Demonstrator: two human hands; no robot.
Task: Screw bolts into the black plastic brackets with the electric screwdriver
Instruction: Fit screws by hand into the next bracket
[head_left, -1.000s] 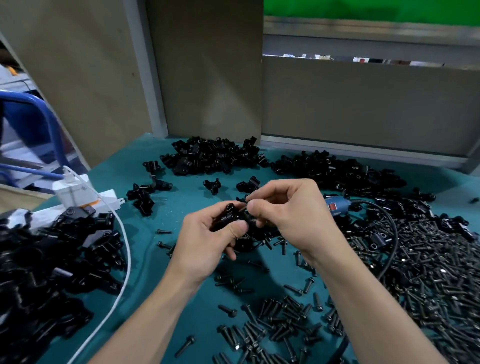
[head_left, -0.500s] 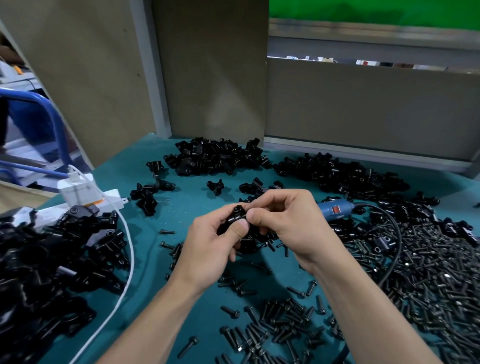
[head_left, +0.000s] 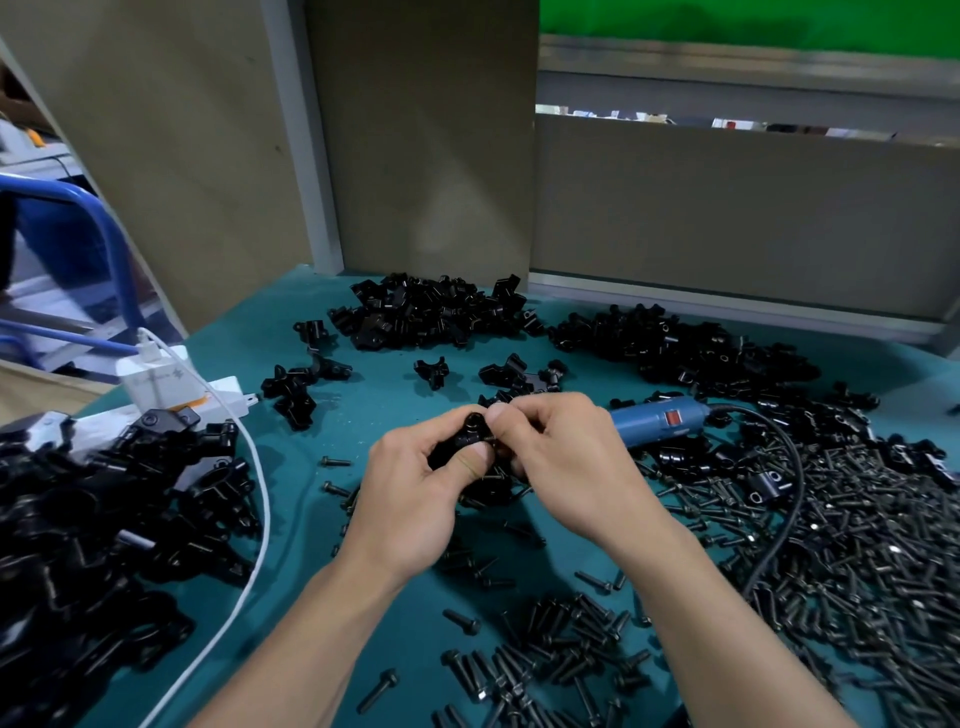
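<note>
My left hand (head_left: 415, 493) grips a black plastic bracket (head_left: 467, 434) above the middle of the teal table (head_left: 311, 447). My right hand (head_left: 566, 457) meets it from the right, its thumb and forefinger pinching a small bolt at the bracket; the bolt itself is almost hidden by the fingers. The blue electric screwdriver (head_left: 660, 423) lies on the table just behind my right hand, its black cord (head_left: 784, 499) curving to the right and toward me. Neither hand touches it.
Loose bolts (head_left: 857, 545) cover the right side, with a smaller heap (head_left: 550, 660) in front. Bracket piles lie at the back (head_left: 431, 312), back right (head_left: 675, 343) and left (head_left: 104, 519). A white power strip (head_left: 171, 384) with a white cable (head_left: 260, 519) sits left.
Both hands stay together on the bracket with small finger shifts. The view has tilted slightly, so the hands and the screwdriver sit a little lower in the frame.
</note>
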